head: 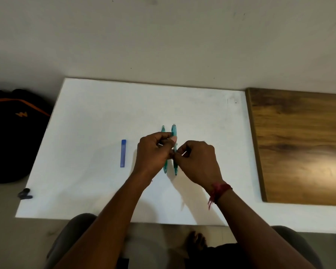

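2 translucent teal pens (174, 131) — parallel, side by side, pinched mid-barrel.

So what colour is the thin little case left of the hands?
The case is blue; head view.

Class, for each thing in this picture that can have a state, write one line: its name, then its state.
left hand, fingers curled round the white-tipped teal pencil.
right hand, pinches the same pencil lower down.
white-tipped teal pencil, held in both hands.
second teal pencil, partly hidden behind the left hand; held or lying, unclear.
blue case, lying flat on the white board, untouched.
black backpack, resting beside the board.
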